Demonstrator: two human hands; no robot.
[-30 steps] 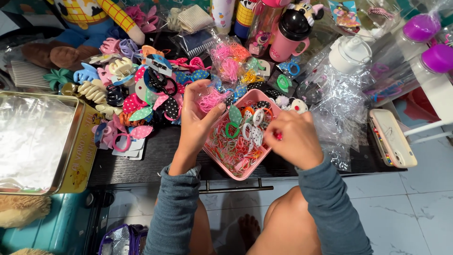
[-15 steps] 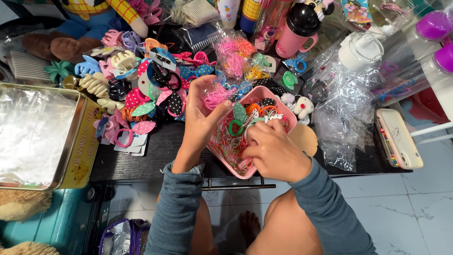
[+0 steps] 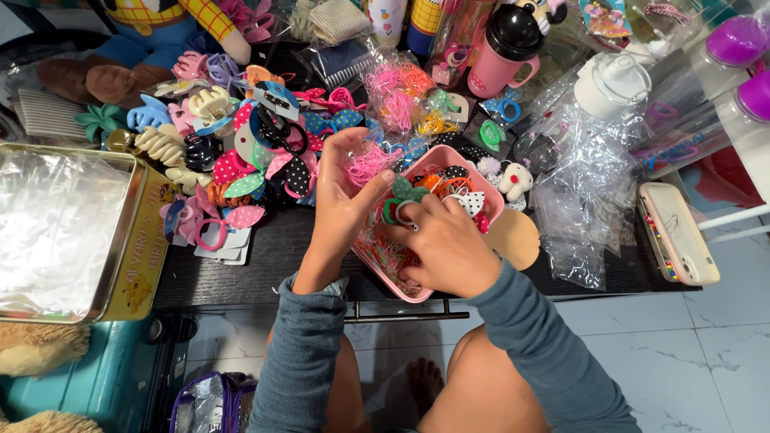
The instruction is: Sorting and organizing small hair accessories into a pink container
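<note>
A pink tray (image 3: 481, 195) full of small hair ties, bows and elastics sits on the dark table (image 3: 265, 248) in front of me. My left hand (image 3: 341, 204) is cupped at the tray's left rim and holds a bunch of thin pink elastics (image 3: 370, 163). My right hand (image 3: 445, 244) reaches down into the tray, fingers curled among the little ties; what it grips is hidden. A green bow (image 3: 407, 190) lies just above my fingers.
A heap of hair clips and polka-dot bows (image 3: 233, 152) fills the table's left. A gold tin (image 3: 72, 228) lined with plastic stands far left. Clear bags (image 3: 585, 200), a phone (image 3: 678, 232), a pink bottle (image 3: 501, 56) and a round tan disc (image 3: 513, 238) lie right.
My right hand has moved left and down into the pink tray. My left hand stays at the tray's left edge with the pink elastics. The camera has shifted slightly.
</note>
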